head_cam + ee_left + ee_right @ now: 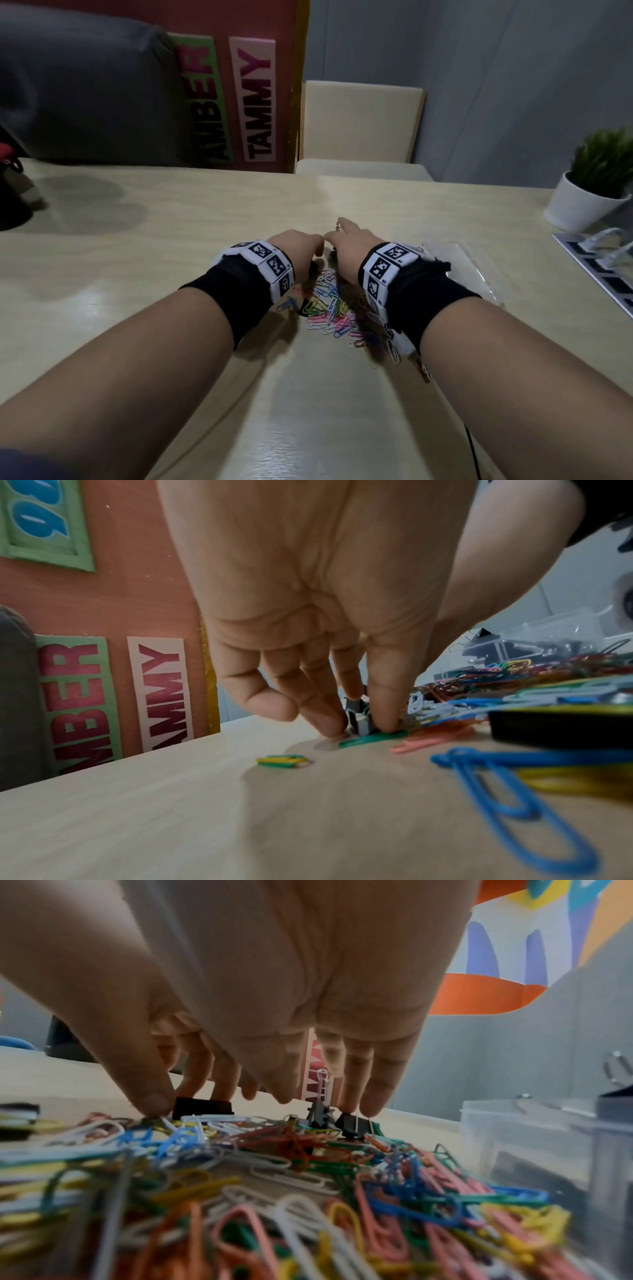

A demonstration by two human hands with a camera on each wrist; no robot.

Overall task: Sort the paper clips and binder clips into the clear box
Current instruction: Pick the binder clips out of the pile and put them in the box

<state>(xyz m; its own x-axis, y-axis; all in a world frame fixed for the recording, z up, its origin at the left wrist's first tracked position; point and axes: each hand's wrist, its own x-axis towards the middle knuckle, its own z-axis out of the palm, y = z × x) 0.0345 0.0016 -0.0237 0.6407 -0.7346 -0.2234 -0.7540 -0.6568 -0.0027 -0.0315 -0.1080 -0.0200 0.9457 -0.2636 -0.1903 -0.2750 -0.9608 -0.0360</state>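
A heap of coloured paper clips (334, 310) lies on the pale table (137, 274) between my wrists, with small black binder clips mixed in. My left hand (298, 246) reaches down at the heap's far left edge, and its fingertips (329, 723) pinch a small binder clip (358, 719) against the table. My right hand (346, 240) hovers over the far side with fingers spread and fairly straight. Its thumb (150, 1099) touches the pile and two fingertips (371, 1102) touch a black binder clip (352, 1127). The clear box (459, 260) stands just right of my right wrist, with binder clips (486, 639) inside.
A potted plant (589, 192) and a clear stand (603, 253) sit at the table's right edge, and a dark object (13, 192) sits at the far left. A chair (359, 126) and a name board (260, 102) stand behind. Loose clips (284, 760) lie left of the heap.
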